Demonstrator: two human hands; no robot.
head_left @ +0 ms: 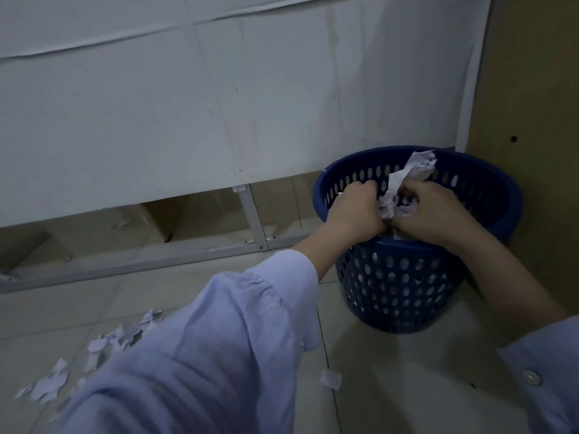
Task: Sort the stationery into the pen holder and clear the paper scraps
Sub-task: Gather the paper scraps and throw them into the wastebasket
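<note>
Left hand (352, 211) and right hand (432, 208) curled tight on a paper wad (404, 186), held over the bin (513, 195) mouth, inside its rim. Bin tucked into the corner, against the wooden panel (532, 89) on the right. Scraps (125, 335) strewn on the floor (391, 386) lower left; open tile between them and the bin.
</note>
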